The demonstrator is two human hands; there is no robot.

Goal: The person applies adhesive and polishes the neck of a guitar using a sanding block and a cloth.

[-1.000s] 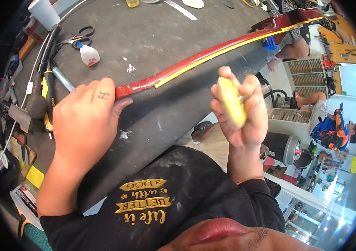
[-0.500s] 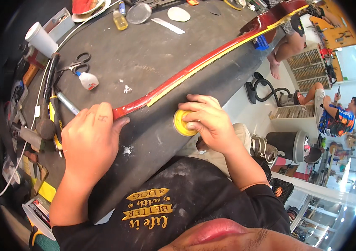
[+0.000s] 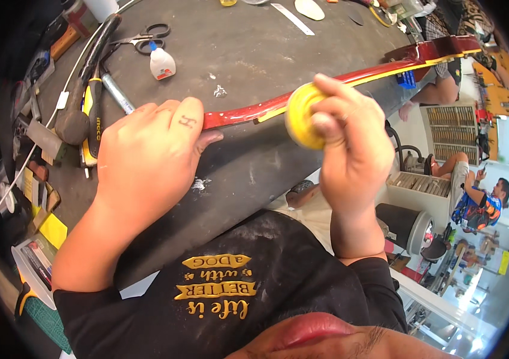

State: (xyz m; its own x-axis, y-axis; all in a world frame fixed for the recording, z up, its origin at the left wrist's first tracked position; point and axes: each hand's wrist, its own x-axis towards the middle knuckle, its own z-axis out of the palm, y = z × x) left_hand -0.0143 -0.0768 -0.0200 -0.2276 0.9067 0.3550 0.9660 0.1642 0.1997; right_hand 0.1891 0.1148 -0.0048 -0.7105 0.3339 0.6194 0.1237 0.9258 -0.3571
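A glossy red guitar (image 3: 356,73) lies on its edge, its long neck running from the far right toward me. A yellow strip (image 3: 386,73) follows the side of the neck. My left hand (image 3: 150,146) is closed around the neck's near end, hiding that end. In my right hand (image 3: 356,134) I grip a round yellow disc (image 3: 306,115), blurred by motion and held upright in front of the neck. Its exact kind cannot be made out. Whether it touches the neck is unclear.
Black-handled scissors (image 3: 147,40), a small white bottle (image 3: 161,63) and a hammer (image 3: 75,116) lie on the dark workbench (image 3: 218,57). A blue block (image 3: 406,79) sits under the guitar's far part. Another person (image 3: 482,200) sits at the right, beyond a dark bin (image 3: 401,226).
My right hand has lifted the yellow disc up and to the right, from beside the bench edge to in front of the neck. My left hand keeps its hold; the view has shifted.
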